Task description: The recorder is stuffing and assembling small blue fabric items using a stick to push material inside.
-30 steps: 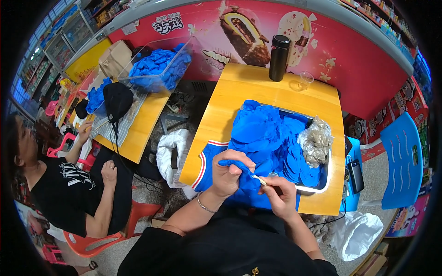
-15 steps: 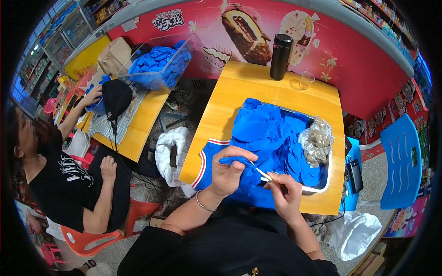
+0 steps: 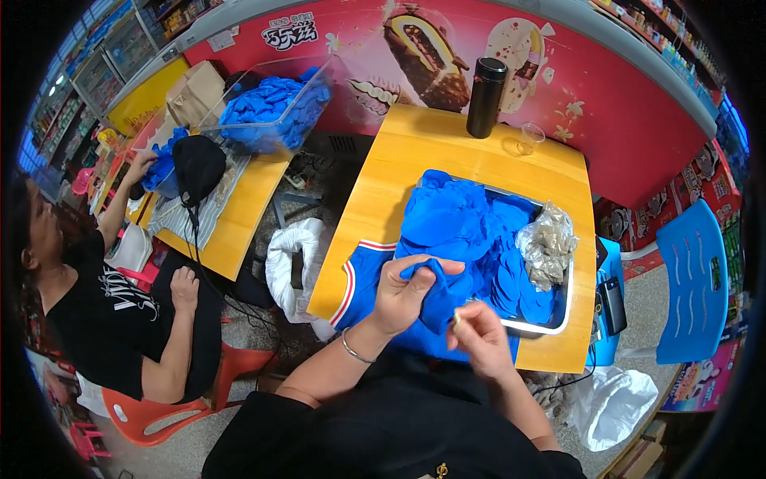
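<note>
My left hand [image 3: 392, 302], with a metal bangle at the wrist, pinches a blue fabric-like piece [image 3: 439, 310] that hangs below its fingers. Close to that piece's lower right edge, my right hand [image 3: 483, 342] is closed on a small pale stick-like thing [image 3: 456, 319], mostly hidden by the fingers. Just beyond both hands, a heap of flat blue pieces [image 3: 443, 223] fills a metal tray [image 3: 568, 299]. A clear plastic bag [image 3: 547, 247] with grey-brown contents lies on the tray's right side. Blue cloth with red-and-white trim [image 3: 363, 291] covers the table's near edge.
A black flask [image 3: 486, 100] and a clear cup [image 3: 530, 139] stand at the yellow table's [image 3: 383, 172] far side. To the left, a person [image 3: 104, 303] reaches into a container of blue pieces, near a larger clear bin [image 3: 275, 120]. A blue chair [image 3: 690, 283] stands right.
My right hand has drawn slightly down and left, and the pale stick tips seen before are now mostly covered. The blue piece now hangs lower from my left hand.
</note>
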{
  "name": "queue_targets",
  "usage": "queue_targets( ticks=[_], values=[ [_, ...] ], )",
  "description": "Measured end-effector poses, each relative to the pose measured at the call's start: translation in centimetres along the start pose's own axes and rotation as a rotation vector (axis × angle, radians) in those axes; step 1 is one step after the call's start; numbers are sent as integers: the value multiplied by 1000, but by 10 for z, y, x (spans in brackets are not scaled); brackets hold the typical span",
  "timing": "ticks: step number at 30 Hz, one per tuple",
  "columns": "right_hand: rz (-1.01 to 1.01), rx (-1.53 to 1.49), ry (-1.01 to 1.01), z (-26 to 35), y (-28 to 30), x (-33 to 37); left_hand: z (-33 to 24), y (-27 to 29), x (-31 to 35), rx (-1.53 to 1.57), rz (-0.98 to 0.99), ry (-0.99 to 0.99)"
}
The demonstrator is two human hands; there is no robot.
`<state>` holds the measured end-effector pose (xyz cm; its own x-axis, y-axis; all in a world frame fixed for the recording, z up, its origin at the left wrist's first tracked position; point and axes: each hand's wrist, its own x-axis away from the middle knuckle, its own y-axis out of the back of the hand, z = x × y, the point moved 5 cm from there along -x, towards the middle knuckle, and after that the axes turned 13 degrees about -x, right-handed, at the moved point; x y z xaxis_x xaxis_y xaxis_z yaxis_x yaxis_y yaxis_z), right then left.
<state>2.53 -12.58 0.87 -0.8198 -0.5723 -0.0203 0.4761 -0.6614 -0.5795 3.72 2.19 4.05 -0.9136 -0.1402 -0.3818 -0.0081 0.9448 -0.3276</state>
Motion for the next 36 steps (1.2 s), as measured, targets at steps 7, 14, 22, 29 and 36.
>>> queue_targets(
  ticks=[7, 14, 22, 29, 36],
  values=[
    [-141, 548, 328, 28, 10, 2, -17, 1, -12, -171, -47, -173],
    [-113, 588, 345, 28, 8, 5, -16, 7, -8, -228, -39, -213],
    [-63, 336, 206, 10, 10, 10, -15, 4, -4, -170, 10, -166],
    [42, 47, 30, 2, 7, 10, 0, -2, 3, 47, 11, -65],
    [63, -200, -116, -7, 9, 8, 5, 1, 3, 13, 44, -82]
  ],
)
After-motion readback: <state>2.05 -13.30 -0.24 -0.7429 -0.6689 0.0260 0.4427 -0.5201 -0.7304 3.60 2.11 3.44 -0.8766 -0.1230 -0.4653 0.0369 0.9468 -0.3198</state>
